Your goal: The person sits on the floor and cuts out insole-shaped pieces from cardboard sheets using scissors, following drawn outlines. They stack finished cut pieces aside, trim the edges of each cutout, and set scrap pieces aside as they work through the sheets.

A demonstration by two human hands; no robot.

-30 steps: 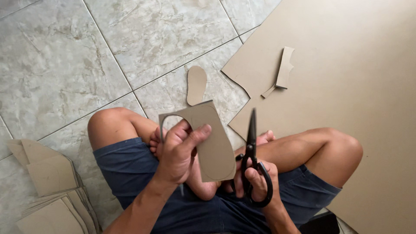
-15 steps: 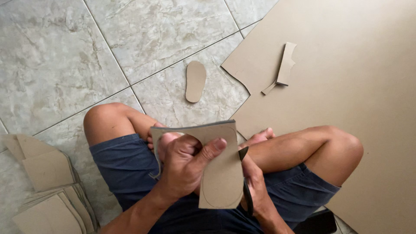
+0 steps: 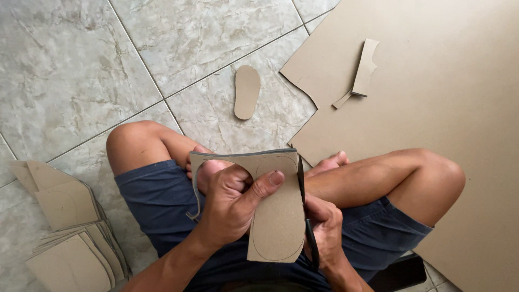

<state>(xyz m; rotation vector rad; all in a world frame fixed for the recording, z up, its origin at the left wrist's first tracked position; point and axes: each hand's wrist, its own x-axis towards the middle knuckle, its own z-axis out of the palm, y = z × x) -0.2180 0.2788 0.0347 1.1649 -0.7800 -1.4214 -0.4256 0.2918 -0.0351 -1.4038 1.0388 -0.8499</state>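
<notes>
at the far left, a stack of cut cardboard pieces (image 3: 65, 221) lies on the tiled floor (image 3: 70, 70) beside the person's knee. moving right, the left hand (image 3: 230, 208) grips a cardboard piece (image 3: 278, 216) held upright over the lap, thumb pressed across its front and the fingers (image 3: 205, 170) curled behind its left edge, next to a curved cutout. an oval sole outline is drawn on the piece's face. above it on the floor, well apart, lies a cut-out cardboard sole (image 3: 247, 92). just right of the held piece, the right hand (image 3: 324, 227) is closed around black scissors (image 3: 308, 216), whose blades run up along the piece's right edge; the handles are mostly hidden by the hand and the cardboard. further right, a large cardboard sheet (image 3: 432, 97) covers the floor, with a small offcut strip (image 3: 363, 70) resting on it near its notched left edge.
</notes>
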